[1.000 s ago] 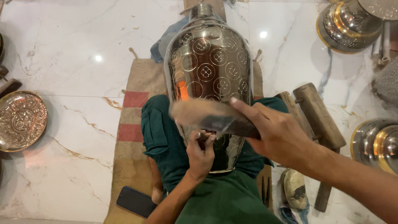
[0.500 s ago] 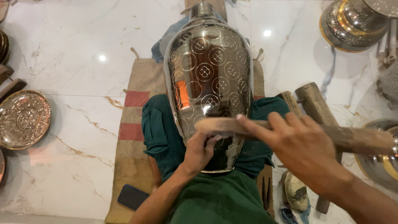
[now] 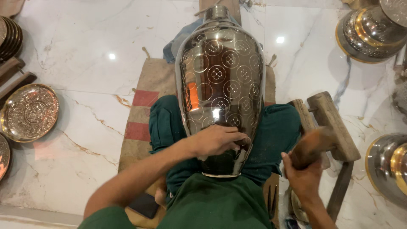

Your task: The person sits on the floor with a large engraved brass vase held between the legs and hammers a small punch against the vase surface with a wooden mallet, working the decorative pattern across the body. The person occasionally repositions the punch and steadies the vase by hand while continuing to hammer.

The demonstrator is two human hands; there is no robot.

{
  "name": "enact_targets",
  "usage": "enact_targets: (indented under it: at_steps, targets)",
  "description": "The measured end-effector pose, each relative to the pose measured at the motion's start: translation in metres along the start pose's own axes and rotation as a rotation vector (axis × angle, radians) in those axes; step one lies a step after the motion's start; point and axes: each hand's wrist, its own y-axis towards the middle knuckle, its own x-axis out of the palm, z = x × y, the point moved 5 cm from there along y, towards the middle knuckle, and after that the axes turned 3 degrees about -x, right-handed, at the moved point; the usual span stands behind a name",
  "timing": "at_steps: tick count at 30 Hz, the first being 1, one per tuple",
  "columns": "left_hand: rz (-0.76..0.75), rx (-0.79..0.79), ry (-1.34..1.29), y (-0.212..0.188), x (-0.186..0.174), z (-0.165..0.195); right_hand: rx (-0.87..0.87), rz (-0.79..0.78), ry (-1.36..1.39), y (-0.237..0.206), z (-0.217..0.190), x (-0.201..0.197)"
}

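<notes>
A: Lay across the lap on green cloth, that big engraved metal vase (image 3: 220, 85), neck pointing away.
B: Looked heavy, stiff, slick; best steadied low on the belly.
A: Left hand (image 3: 216, 140) pressed there, fingers curled against the lower wall, maybe pinching a small tool; hard to tell.
B: Right of the vase, right hand (image 3: 303, 176) clenched round a wooden mallet (image 3: 311, 146), blurred.

The wooden mallet (image 3: 313, 146) in the right hand (image 3: 302, 178) is a brown blur, so its shape is hard to tell. The left hand (image 3: 216, 140) hides part of the shiny metal vase (image 3: 220, 85) and whatever its fingers pinch. The picture's edge cuts off the engraved plate (image 3: 27, 111) and the round pot (image 3: 388, 165).
</notes>
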Motion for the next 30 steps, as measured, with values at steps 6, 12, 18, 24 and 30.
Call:
enact_targets:
  at_steps: [6, 12, 18, 24, 30]
  targets:
    - [-0.266, 0.066, -0.058, 0.016, 0.007, -0.005, -0.297, 0.168, 0.138, -0.019, 0.043, 0.002]
    - [-0.418, 0.085, -0.006, 0.025, 0.014, -0.002, -0.418, 0.192, 0.266, -0.022, 0.053, 0.001]
    - [-0.131, -0.082, -0.204, 0.017, -0.016, -0.008, -0.474, 0.179, -0.474, -0.028, 0.027, 0.009]
    - [-0.112, -0.107, -0.076, 0.011, -0.02, -0.014, -0.283, -0.18, -0.946, -0.02, 0.01, 0.029]
    - [-0.169, 0.057, -0.064, 0.011, -0.018, -0.016, -0.349, 0.072, -0.585, -0.016, -0.012, 0.01]
